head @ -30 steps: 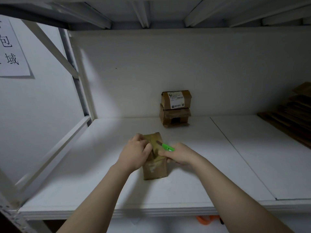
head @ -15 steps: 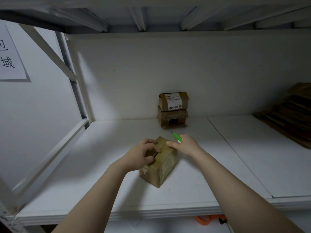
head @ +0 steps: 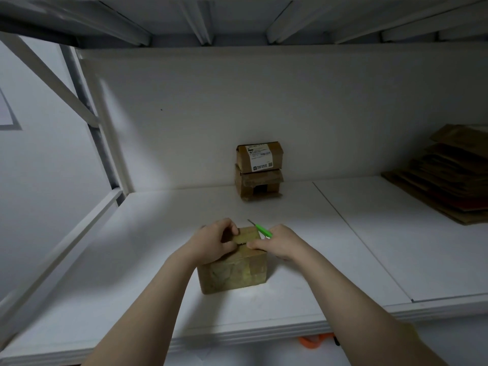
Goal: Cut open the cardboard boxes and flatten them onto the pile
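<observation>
- Turned since half a second ago, the small box (head: 233, 270) now sits square-on, one taped side facing the person instead of a corner, and both hands have closed in on its top.
- It stands on the white shelf (head: 148, 254), near the front lip (head: 237, 331) and left of the panel seam (head: 353, 231).
- The left hand (head: 214, 243) grips the box's top flap, fingers curled over the slit.
- The right hand (head: 281, 244) holds the green cutter (head: 263, 231); its blade points up and away past the box's far corner, while a fingertip rests on the box top.
- Behind, against the back wall (head: 237, 101), two stacked boxes (head: 259, 171) stand well apart from the hands, the upper one bearing a white label.
- At far right the pile of flattened cardboard (head: 449, 178) lies on the neighbouring panel, running out of view.
- Between the small box and the pile, the shelf is bare white board.
- On the left a slanted brace (head: 50, 75), an upright post (head: 88, 120) and a sloping rail (head: 66, 249) bound the bay.
- Overhead, the ribbed upper shelf (head: 200, 19) closes it.
- Below the lip an orange object (head: 314, 342) peeks out, too hidden to identify.
- A paper sheet (head: 6, 112) hangs on the left wall.
</observation>
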